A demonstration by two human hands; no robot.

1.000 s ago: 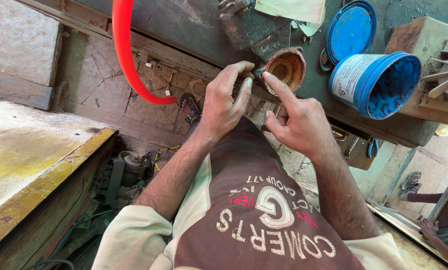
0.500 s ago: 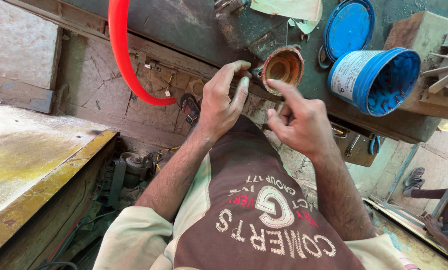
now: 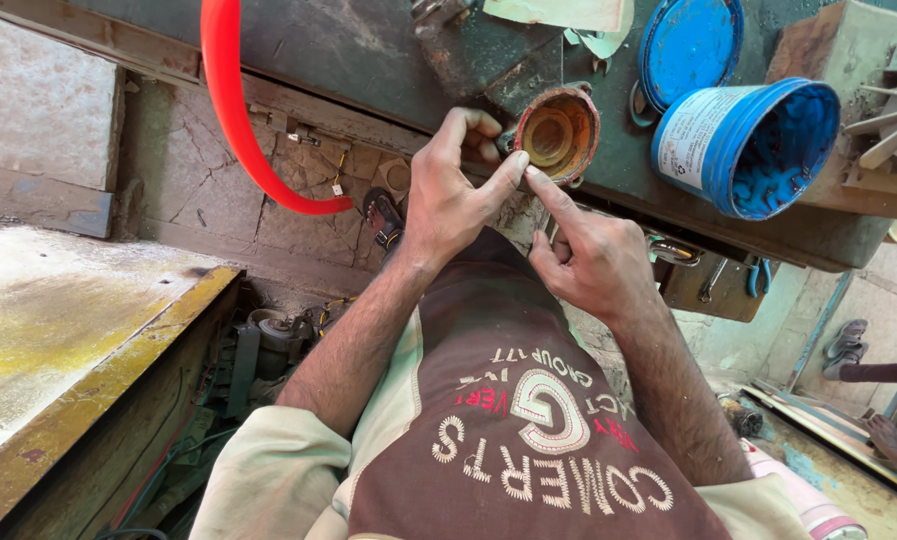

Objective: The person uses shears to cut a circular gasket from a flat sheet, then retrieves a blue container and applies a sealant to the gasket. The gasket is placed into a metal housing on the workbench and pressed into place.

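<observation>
My left hand (image 3: 454, 195) is raised at the edge of a dark green workbench (image 3: 369, 55). Its fingers are pinched around a small dark part (image 3: 505, 141) that is mostly hidden. My right hand (image 3: 591, 262) is just to the right, its index finger stretched out and touching the left fingertips, the other fingers curled. Right behind both hands, a small rusty round tin (image 3: 559, 133) with orange-brown paste stands on the bench.
A blue plastic bucket (image 3: 754, 145) lies tilted on the bench with its blue lid (image 3: 691, 42) behind it. A red hose (image 3: 239, 120) curves down at the left. A yellowed slab (image 3: 59, 320) is at lower left. Another person's feet (image 3: 884, 430) are at far right.
My right index finger has come down from near the tin's rim to meet the left fingertips. Both hands stay close to the tin.
</observation>
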